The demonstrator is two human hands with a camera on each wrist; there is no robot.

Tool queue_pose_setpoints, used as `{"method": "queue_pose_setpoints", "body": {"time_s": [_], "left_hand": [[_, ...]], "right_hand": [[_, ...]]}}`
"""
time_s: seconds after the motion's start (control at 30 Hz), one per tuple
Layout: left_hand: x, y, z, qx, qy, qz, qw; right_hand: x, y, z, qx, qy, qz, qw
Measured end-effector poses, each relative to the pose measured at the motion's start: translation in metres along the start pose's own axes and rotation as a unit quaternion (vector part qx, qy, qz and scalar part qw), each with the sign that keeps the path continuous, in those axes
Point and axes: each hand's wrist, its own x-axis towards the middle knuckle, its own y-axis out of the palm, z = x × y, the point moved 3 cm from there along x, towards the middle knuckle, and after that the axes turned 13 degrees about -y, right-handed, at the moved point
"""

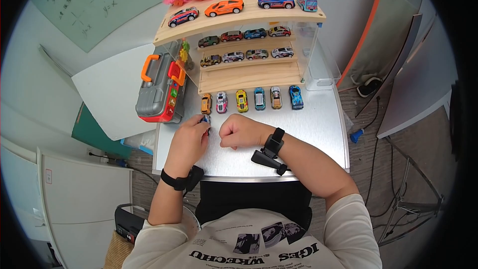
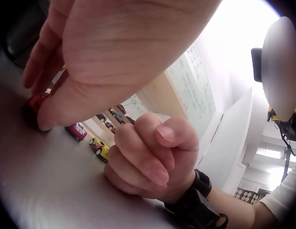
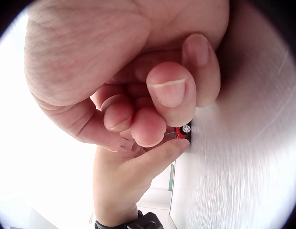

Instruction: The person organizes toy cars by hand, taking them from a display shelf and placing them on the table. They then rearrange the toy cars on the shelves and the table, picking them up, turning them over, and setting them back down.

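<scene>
My left hand (image 1: 187,142) pinches a small toy car (image 1: 207,119) low over the silver table, just in front of an orange toy car (image 1: 206,103). Most of the pinched car is hidden by the fingers; its red body (image 2: 37,101) shows in the left wrist view, and a white-spoked wheel (image 3: 186,129) in the right wrist view. Beside it, my right hand (image 1: 245,132) is curled into a loose fist, with nothing visible in it. A pink-and-white car (image 1: 221,102) and a yellow car (image 1: 241,100) stand ahead of the right hand.
The row continues rightward with a teal car (image 1: 259,98), a tan car (image 1: 276,97) and a blue car (image 1: 296,97). Behind stands a wooden shelf (image 1: 249,75) bearing several toy cars and dolls. A grey toolbox (image 1: 158,87) flanks it left, a clear bin (image 1: 321,80) right.
</scene>
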Motion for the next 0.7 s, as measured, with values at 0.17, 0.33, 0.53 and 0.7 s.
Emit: {"method": "queue_pose_setpoints", "body": {"time_s": [0.17, 0.33, 0.53, 0.7], "left_hand": [[0.0011, 0.0007, 0.0014, -0.011, -0.012, 0.007, 1.000], [0.0002, -0.0001, 0.0011, 0.006, 0.009, -0.004, 1.000], [0.0011, 0.0002, 0.0012, 0.000, 0.007, -0.004, 1.000], [0.0012, -0.0008, 0.0004, 0.004, -0.003, 0.006, 1.000]], "right_hand": [[0.0004, 0.0005, -0.0016, 0.002, 0.003, -0.001, 1.000], [0.0001, 0.0002, -0.0003, 0.005, 0.007, -0.002, 1.000], [0.0002, 0.0003, 0.0013, -0.002, 0.004, -0.003, 1.000], [0.0004, -0.0001, -0.0003, 0.005, 0.000, -0.001, 1.000]]}}
